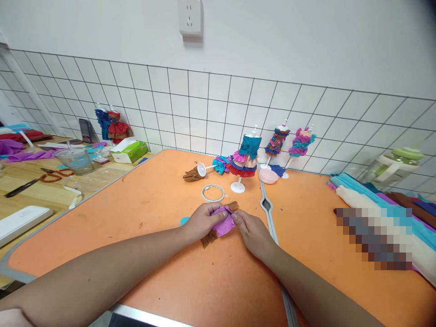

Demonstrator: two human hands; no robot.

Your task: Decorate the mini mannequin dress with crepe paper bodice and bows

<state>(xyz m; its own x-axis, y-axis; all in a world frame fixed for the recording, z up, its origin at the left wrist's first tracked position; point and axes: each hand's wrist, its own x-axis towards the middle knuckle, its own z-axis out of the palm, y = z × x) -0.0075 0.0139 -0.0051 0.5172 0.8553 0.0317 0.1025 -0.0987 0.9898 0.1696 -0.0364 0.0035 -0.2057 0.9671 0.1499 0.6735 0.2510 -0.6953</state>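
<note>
Between my two hands is a piece of purple crepe paper (224,225), pinched along its upper edge. My left hand (206,221) grips its left side with the thumb on top. At its right side, my right hand (250,229) pinches the paper between thumb and fingers. Brown crepe paper (209,239) shows below and behind the purple piece, and a bit of blue paper (185,220) peeks out beyond my left hand. A roll of tape (213,193) lies just past my hands. Behind it a small dress form (250,147) stands upright in a layered paper dress.
Another dress form (201,170) lies on its side by crumpled brown paper (192,175). A pink bowl (269,176) sits near two more dressed forms. Crepe paper rolls (381,213) lie at right; scissors (56,175) and a glass bowl (75,160) are at left.
</note>
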